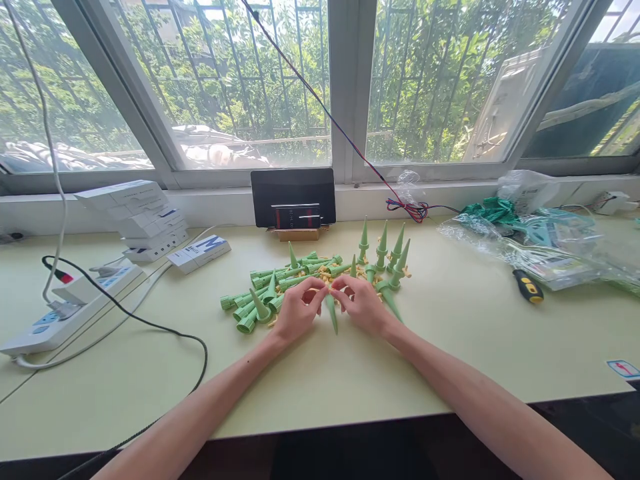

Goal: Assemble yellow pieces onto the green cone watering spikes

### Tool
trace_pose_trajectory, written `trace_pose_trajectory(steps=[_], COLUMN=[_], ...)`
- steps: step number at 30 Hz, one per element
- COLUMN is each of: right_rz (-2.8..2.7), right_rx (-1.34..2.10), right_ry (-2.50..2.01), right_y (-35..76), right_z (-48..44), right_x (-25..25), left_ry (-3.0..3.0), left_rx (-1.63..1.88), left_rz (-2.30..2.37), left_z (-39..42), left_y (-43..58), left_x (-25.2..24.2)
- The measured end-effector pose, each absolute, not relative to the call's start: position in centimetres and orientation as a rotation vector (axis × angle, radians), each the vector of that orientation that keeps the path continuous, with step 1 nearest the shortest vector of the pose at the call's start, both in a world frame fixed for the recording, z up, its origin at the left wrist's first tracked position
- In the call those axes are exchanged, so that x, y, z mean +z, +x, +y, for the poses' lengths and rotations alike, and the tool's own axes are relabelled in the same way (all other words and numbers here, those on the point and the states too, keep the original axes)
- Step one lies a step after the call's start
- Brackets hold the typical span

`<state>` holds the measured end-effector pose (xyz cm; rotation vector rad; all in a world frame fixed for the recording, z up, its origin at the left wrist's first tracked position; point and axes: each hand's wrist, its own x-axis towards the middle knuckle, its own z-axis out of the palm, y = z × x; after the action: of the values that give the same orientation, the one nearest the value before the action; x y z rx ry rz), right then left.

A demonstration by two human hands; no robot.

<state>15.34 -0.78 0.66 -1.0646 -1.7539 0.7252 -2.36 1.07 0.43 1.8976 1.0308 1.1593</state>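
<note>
Pale yellow-green tabletop (280, 393) below barred windows (245, 87). Across from me, left hand (303, 307) and right hand (363, 303) close together, fingertips pinched on small yellowish piece (329, 288) atop green plastic cone-shaped spike (332, 317), point toward near edge. Hollow green tubes (247, 325) heaped beside left hand; upright green spikes (382, 248) beyond right.

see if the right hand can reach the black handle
Probably yes: the right hand is busy at a spike, but past another beside it, the way to the black handle looks open.
</note>
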Motion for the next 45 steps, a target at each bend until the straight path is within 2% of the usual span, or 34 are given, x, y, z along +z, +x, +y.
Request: trace_pose_trajectory(steps=[12,30,45], right_rz=[-1.639,-1.627,-1.564], right_rx=[0.559,0.587,0.627], right_ry=[-1.161,-1.158,-1.164], right_y=[15.63,15.66,15.66], right_z=[-0.63,-0.82,-0.72], right_x=[0.96,1.18,1.13], left_ry=[1.847,2.146,2.111], left_rx=[1.249,0.921,0.956], left_rz=[1.093,1.189,1.167], left_z=[1.68,1.78,1.72], left_y=[-2.43,-2.58,-2.54], left_x=[0.27,-0.04,0.10])
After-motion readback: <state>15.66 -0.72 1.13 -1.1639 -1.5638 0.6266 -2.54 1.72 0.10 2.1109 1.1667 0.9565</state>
